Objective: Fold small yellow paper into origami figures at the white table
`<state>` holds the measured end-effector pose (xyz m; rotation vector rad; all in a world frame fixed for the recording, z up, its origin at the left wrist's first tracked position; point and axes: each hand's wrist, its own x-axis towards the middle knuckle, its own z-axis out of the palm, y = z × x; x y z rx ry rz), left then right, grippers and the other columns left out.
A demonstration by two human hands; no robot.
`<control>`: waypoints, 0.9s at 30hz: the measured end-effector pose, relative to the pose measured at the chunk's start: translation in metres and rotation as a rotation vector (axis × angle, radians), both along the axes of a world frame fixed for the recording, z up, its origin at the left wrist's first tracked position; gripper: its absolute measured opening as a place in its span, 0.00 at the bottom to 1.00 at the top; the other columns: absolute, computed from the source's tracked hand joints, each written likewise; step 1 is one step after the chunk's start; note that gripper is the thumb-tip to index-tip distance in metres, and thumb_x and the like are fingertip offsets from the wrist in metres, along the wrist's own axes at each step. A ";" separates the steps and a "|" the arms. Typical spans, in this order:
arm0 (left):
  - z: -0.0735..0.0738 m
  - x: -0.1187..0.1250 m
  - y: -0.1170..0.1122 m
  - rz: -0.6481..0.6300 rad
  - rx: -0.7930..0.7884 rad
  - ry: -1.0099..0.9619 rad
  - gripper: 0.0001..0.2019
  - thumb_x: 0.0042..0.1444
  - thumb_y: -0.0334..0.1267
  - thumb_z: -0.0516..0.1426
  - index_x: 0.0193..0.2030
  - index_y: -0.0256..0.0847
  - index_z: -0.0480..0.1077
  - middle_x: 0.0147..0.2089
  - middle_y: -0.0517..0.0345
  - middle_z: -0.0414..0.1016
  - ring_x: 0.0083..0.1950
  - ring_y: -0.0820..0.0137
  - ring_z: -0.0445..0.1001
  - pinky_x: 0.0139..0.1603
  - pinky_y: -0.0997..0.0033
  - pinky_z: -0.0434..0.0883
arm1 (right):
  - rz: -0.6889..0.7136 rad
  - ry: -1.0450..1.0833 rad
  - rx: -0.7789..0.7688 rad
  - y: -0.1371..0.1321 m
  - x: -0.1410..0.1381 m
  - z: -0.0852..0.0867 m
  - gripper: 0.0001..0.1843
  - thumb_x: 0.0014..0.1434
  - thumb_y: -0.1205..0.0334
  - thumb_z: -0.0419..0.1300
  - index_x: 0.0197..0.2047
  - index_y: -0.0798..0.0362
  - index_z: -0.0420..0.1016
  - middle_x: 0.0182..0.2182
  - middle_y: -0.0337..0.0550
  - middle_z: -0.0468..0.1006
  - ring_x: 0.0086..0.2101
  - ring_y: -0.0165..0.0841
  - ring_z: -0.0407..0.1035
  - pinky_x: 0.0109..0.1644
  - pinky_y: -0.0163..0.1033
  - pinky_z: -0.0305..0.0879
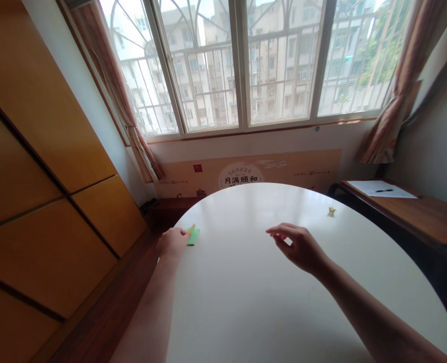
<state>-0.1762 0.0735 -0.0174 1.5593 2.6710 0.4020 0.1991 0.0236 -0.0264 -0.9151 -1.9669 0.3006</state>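
At the left edge of the white round table [238, 282], my left hand [173, 243] is closed on a small yellow sheet of paper [191, 229], with thumb and fingers pinched at its near end. Green paper [194, 238] lies on the tabletop just under and beside the yellow sheet; my fingers partly hide both. My right hand [297, 245] hovers over the middle of the table, fingers loosely bent and apart from the thumb, with nothing visible in it.
A small yellow folded-paper piece [332, 212] rests on the far right of the table. To the right, a wooden desk [438, 222] carries white paper [380, 189] and a dark pen [384, 190]. Wooden cabinets [38, 201] stand left; barred windows [242, 65] are ahead.
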 end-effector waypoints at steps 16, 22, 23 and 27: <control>0.023 0.017 -0.013 -0.004 0.185 0.057 0.18 0.61 0.47 0.52 0.45 0.43 0.79 0.43 0.44 0.82 0.45 0.49 0.78 0.40 0.61 0.71 | 0.013 0.058 -0.122 0.001 -0.001 0.000 0.13 0.60 0.68 0.57 0.42 0.47 0.82 0.34 0.43 0.81 0.30 0.36 0.72 0.36 0.41 0.69; 0.064 0.077 -0.034 -0.367 0.625 0.155 0.19 0.66 0.46 0.49 0.45 0.39 0.77 0.49 0.49 0.80 0.50 0.58 0.76 0.50 0.66 0.68 | 0.005 0.223 -0.329 0.004 -0.011 -0.003 0.13 0.59 0.61 0.60 0.47 0.48 0.80 0.35 0.44 0.81 0.32 0.37 0.74 0.41 0.44 0.72; 0.068 0.091 -0.037 -0.524 0.698 0.166 0.17 0.66 0.45 0.50 0.43 0.39 0.78 0.48 0.50 0.80 0.50 0.60 0.76 0.52 0.67 0.68 | 0.012 0.272 -0.389 0.005 -0.012 -0.003 0.14 0.60 0.58 0.59 0.48 0.50 0.79 0.35 0.46 0.81 0.32 0.37 0.75 0.40 0.44 0.73; 0.063 0.148 -0.044 -0.986 0.730 0.204 0.12 0.66 0.40 0.53 0.39 0.41 0.78 0.44 0.53 0.81 0.46 0.63 0.76 0.46 0.67 0.70 | 0.093 0.484 -0.661 0.008 -0.013 0.000 0.28 0.67 0.42 0.47 0.53 0.56 0.73 0.42 0.56 0.81 0.36 0.40 0.79 0.35 0.44 0.77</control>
